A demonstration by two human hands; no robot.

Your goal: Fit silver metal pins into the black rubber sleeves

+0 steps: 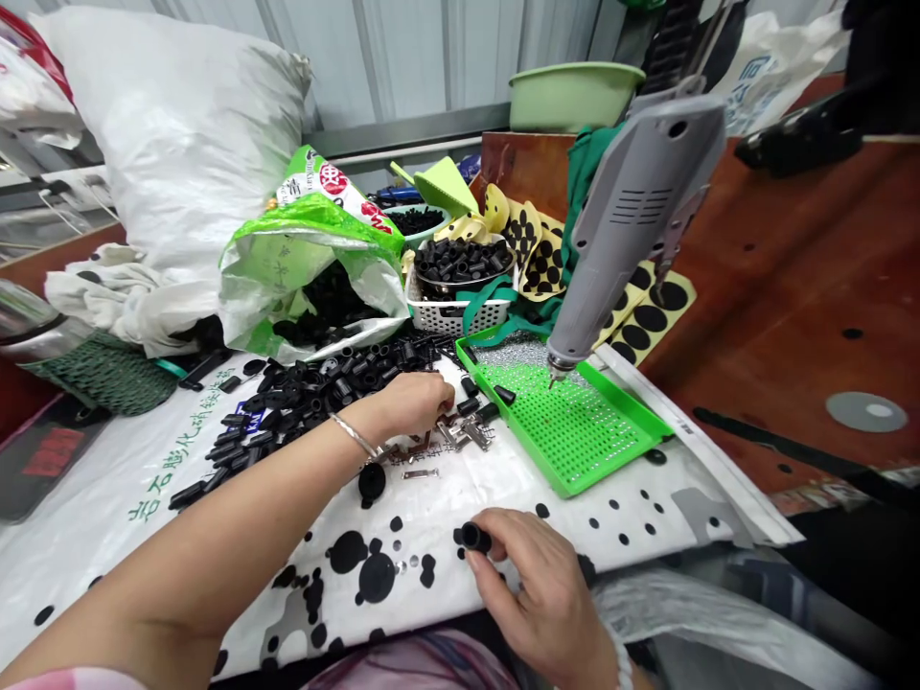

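Observation:
My right hand [542,585] pinches a short hollow black plastic sleeve [475,539] between thumb and forefinger, its round opening facing up. Farther off, my left hand [417,404] reaches over the table with its fingers closed and pointing down. It is at the edge of some small metal clips [471,433]; whether one is between the fingertips is hidden. One metal clip [421,473] lies apart, nearer to me. Beside the left hand spreads a heap of black plastic sleeves [287,407]. A green perforated tray [575,436] holding tiny silvery parts stands to the right.
A grey electric screwdriver [618,211] hangs over the tray, bit downward. Behind are an opened green-and-white bag [309,249] of black parts and a white basket [460,316] carrying a filled bowl. A large white sack [179,125] stands back left; a wooden board [805,316] rises at right.

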